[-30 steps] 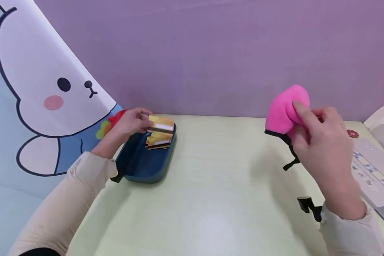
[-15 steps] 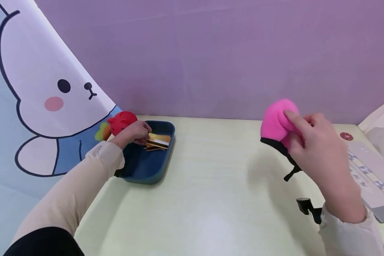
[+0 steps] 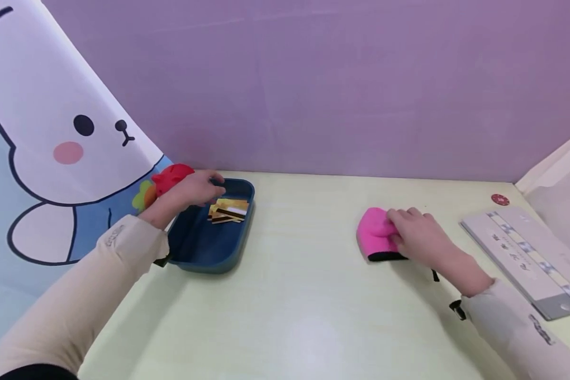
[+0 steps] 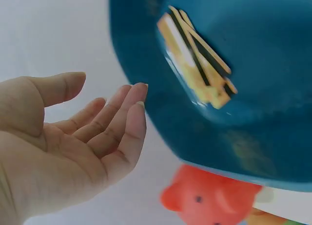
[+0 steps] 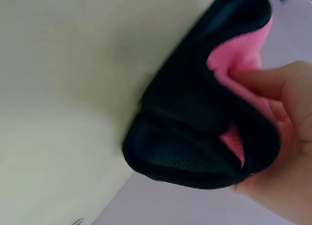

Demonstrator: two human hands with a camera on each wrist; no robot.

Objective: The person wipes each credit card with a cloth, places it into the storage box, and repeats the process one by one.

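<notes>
Several gold cards with dark stripes (image 3: 228, 210) lie in a loose pile inside the dark blue tray (image 3: 204, 264). Over the tray's far left rim hovers my left hand (image 3: 195, 189), apart from the cards, its fingers relaxed and holding nothing. In the left wrist view that palm (image 4: 63, 152) is bare beside the tray wall. My right hand (image 3: 423, 237) pinches a pink pouch with black trim (image 3: 375, 232) down at the tabletop. The right wrist view looks into the pouch's black-lined mouth (image 5: 180, 157), with the thumb pressing into the pink fabric.
A red pig-shaped toy (image 3: 172, 177) sits behind the left wrist, beside the tray. At the right lie a grey-white box (image 3: 527, 253) and a small red disc (image 3: 500, 199). A purple backdrop (image 3: 313, 95) rises at the table's back edge.
My left hand has set a gold card on the pile, let go and lifted slightly. My right hand has lowered the pink pouch to the table and moved it leftward.
</notes>
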